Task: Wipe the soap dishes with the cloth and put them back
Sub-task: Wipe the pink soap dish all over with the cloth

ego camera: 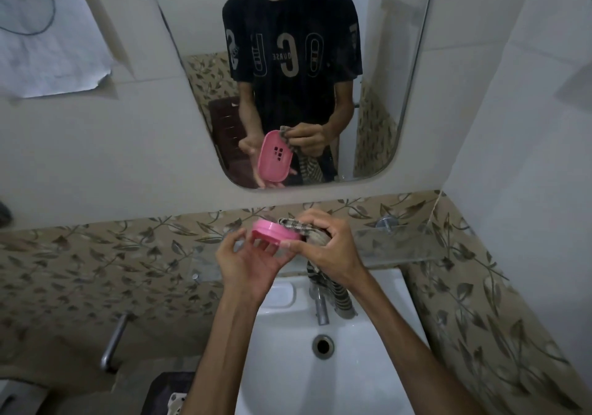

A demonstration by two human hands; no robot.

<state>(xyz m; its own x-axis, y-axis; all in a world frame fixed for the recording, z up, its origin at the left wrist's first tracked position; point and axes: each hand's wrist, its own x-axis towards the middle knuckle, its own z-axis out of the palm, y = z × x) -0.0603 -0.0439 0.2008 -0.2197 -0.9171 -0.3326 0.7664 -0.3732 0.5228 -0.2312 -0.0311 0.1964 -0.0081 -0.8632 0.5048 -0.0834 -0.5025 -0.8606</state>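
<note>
My left hand (pixel 248 262) cups the pink soap dish (pixel 275 230) above the sink (pixel 368 350), fingers curled under it, tilted away from me — so my right hand (pixel 330 248), clenched round the striped cloth (pixel 301 225), can rub its right edge

the soap dish (pixel 275 230) looked like smooth pink plastic with a soft sheen. the cloth (pixel 315 233) was a striped woven fabric, matt and limp. the sink (pixel 349 366) was glossy white ceramic, its tap (pixel 321 307) dull metal. the shelf (pixel 400 245) was clear glass, the mirror (pixel 384 62) shiny, and the leaf-patterned wall tiles (pixel 96 264) faintly glazed.
</note>
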